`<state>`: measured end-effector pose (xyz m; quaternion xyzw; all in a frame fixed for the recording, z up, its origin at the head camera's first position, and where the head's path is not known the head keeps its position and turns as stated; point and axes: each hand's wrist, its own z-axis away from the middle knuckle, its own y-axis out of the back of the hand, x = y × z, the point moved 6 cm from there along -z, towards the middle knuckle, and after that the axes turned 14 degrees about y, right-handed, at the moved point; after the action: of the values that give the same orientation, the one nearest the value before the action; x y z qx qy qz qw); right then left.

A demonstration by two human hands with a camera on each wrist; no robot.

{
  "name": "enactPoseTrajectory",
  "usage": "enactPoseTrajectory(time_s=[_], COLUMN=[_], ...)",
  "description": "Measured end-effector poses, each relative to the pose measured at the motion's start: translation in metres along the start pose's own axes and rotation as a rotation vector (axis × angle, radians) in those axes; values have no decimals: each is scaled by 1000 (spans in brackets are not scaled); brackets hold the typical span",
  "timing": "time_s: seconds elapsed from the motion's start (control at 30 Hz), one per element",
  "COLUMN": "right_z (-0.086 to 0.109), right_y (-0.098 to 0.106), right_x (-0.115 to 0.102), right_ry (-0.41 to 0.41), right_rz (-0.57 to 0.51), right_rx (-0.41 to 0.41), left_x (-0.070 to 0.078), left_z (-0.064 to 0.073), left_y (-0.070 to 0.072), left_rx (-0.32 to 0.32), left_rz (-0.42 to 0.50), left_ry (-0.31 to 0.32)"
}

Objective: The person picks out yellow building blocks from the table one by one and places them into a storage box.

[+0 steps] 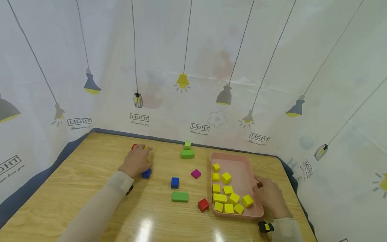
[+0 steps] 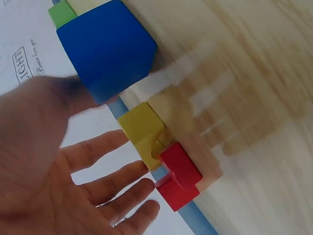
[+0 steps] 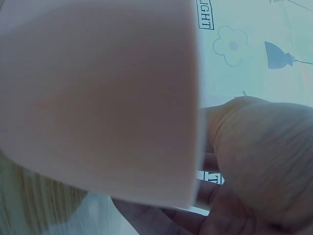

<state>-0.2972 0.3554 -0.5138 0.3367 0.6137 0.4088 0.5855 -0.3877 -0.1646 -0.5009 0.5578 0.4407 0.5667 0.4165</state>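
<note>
My left hand (image 1: pixel 137 161) reaches over the back left of the table, fingers extended. In the left wrist view its fingertips are right beside a yellow block (image 2: pixel 143 122) and red blocks (image 2: pixel 181 166), and a blue block (image 2: pixel 107 49) stands nearer the camera, overlapping the thumb. My right hand (image 1: pixel 270 195) grips the right wall of a pink tray (image 1: pixel 232 156); the wall hides part of the fingers in the right wrist view. Several yellow blocks (image 1: pixel 226 177) lie in the tray, mostly in its near half.
Between hand and tray lie a blue cube (image 1: pixel 175 183), a green block (image 1: pixel 180 197), a magenta block (image 1: pixel 196 173) and a red cube (image 1: pixel 203 205). Two green blocks (image 1: pixel 187 154) stand farther back. A lamp-print curtain (image 1: pixel 169 114) borders the wooden table (image 1: pixel 121 215).
</note>
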Motion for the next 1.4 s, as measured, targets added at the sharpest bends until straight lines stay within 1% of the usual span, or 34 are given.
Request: enactPoseTrajectory(time_s=[0.07, 0.1, 0.13, 0.2, 0.23, 0.3, 0.33, 0.37, 0.43, 0.47, 0.53, 0.67, 0.77, 0.87, 0.9, 0.93, 0.97, 1.0, 1.1, 1.13, 1.17, 1.2, 1.23, 1.4], right_z=[1, 1, 1, 1, 1, 1, 1, 1, 1, 1, 1, 1, 1, 0, 0, 0, 0, 0, 0, 0, 0, 0, 0, 0], right_y=[0, 0, 0, 1, 1, 1, 1, 1, 0, 0, 0, -1, -1, 0, 0, 0, 0, 0, 0, 0, 0, 0, 0, 0], right_x=[0, 0, 0, 0, 0, -1, -1, 0, 0, 0, 1, 1, 1, 0, 0, 0, 0, 0, 0, 0, 0, 0, 0, 0], right_ry=[-2, -2, -1, 3, 6, 14, 16, 18, 19, 18, 14, 13, 19, 22, 22, 21, 20, 20, 16, 15, 14, 15, 15, 18], right_rz=[-5, -5, -5, -3, -4, -2, -2, -4, -5, -6, -8, -10, -5, -3, -2, -3, -2, -3, -2, -3, -5, -7, -6, -12], right_rx=[0, 1, 1, 4, 5, 9, 10, 11, 13, 13, 12, 13, 17, 17, 16, 15, 14, 13, 9, 6, 5, 4, 2, 5], left_x=[-2, -4, -11, -12, -19, -17, -15, -9, -9, -2, -2, 1, 3, 0, -1, -5, -7, -10, -11, -10, -6, -4, 0, 9], left_z=[-1, -3, -8, -11, -19, -17, -16, -11, -9, -1, -1, 4, 6, 4, 3, -2, -4, -8, -8, -8, -3, -1, 4, 8], left_y=[1, -1, -8, -9, -19, -17, -15, -9, -9, 0, -1, 2, 4, 1, 0, -7, -8, -14, -15, -14, -9, -8, -3, 0], left_rx=[10, 37, 57, 47, 59, 53, 22, -1, -1, -21, -37, -66, -71, -63, -56, -42, -35, -11, -1, -3, -16, -22, -45, -56], left_rz=[34, 61, 87, 106, 112, 115, 112, 106, 114, 119, 138, 164, 168, 178, 181, 178, 179, 174, 169, 174, 181, 185, 191, 180], left_ry=[-17, -33, -61, -78, -98, -105, -97, -78, -82, -68, -62, -48, -55, -65, -70, -78, -82, -88, -91, -86, -78, -69, -58, -27])
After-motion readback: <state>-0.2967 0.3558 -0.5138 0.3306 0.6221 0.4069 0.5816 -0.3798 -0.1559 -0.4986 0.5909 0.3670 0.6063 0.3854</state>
